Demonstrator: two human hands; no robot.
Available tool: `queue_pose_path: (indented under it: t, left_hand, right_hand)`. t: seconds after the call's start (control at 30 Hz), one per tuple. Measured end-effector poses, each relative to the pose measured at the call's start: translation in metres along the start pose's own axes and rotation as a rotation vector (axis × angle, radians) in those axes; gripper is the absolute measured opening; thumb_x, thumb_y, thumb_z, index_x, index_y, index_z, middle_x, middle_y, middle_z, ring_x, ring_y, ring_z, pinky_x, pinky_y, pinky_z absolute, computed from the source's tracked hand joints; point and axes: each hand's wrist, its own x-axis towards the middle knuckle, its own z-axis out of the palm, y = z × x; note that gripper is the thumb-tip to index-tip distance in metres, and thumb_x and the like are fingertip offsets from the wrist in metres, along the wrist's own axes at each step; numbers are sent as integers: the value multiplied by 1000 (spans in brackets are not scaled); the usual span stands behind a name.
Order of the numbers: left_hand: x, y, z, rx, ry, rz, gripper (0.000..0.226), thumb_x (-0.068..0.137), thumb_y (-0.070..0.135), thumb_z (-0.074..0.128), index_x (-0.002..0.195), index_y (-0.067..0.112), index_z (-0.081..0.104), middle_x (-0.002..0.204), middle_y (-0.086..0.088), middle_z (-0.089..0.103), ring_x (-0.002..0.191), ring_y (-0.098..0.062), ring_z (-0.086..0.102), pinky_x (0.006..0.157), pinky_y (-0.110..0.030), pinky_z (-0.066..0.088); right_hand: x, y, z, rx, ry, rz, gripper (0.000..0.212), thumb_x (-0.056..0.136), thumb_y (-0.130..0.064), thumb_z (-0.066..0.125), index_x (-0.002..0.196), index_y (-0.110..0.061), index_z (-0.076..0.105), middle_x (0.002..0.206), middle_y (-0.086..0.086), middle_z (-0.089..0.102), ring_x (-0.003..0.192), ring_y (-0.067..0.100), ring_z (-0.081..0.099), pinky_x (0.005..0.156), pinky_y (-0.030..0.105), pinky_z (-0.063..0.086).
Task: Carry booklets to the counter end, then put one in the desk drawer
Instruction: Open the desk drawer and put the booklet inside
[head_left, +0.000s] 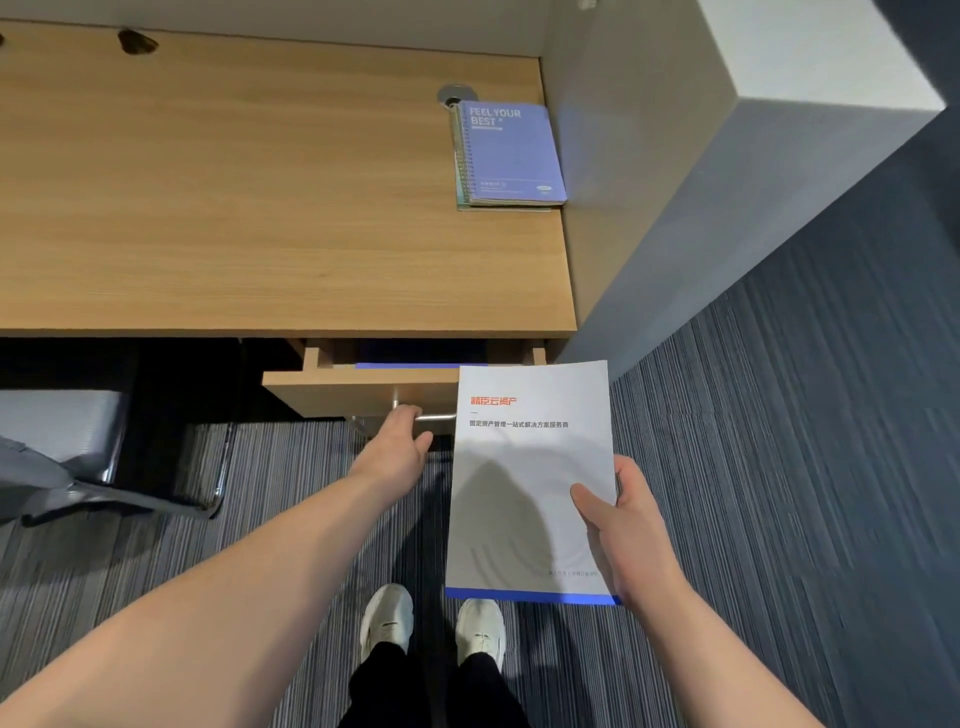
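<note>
My right hand (626, 525) grips a white booklet (524, 467) with red lettering and a blue bottom stripe, held flat just in front of the desk drawer (358, 384). The drawer stands partly pulled out under the wooden desk (260, 208), and a blue-edged item lies inside it. My left hand (400, 447) is curled around the drawer's metal bar handle (436, 417). A stack of spiral notebooks (509, 156), with a purple one on top, rests at the desk's right end against the side panel.
A grey partition wall (675, 182) bounds the desk on the right. A chair (67, 457) with metal legs stands at the left under the desk. A round cable grommet (452, 95) sits behind the notebooks. Striped carpet covers the floor, and my feet stand below.
</note>
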Motion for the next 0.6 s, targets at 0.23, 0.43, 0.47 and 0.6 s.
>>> queue_pose_path:
  t: [0.23, 0.43, 0.47, 0.6]
  left_hand:
    - [-35, -11, 15, -33, -31, -68, 46, 103, 38, 45, 147, 25, 39, 145, -8, 55, 123, -32, 58, 93, -42, 44]
    - [-73, -16, 23, -8, -61, -90, 47, 103, 40, 46, 146, 24, 40, 146, -6, 56, 123, -33, 59, 92, -40, 45]
    - [-80, -16, 24, -2, -66, -100, 47, 103, 40, 46, 146, 25, 41, 145, -6, 57, 124, -33, 59, 93, -41, 45]
    - [-96, -16, 25, -22, -114, -134, 45, 103, 41, 45, 144, 21, 47, 141, -7, 60, 123, -31, 60, 91, -37, 45]
  right_hand:
    - [-14, -11, 0, -58, -47, -42, 30, 91, -5, 65, 113, -24, 65, 118, 6, 75, 111, 28, 72, 103, 57, 52]
    - [-26, -15, 3, -71, -68, -28, 31, 92, -3, 64, 110, -27, 66, 116, 4, 76, 110, 28, 73, 99, 54, 55]
    - [-28, -15, 3, -71, -71, -24, 30, 93, -1, 63, 111, -25, 66, 116, 5, 76, 109, 28, 73, 97, 51, 56]
    - [-35, -17, 6, -57, -87, -3, 30, 96, 4, 60, 117, -16, 61, 116, 8, 76, 104, 26, 75, 87, 43, 60]
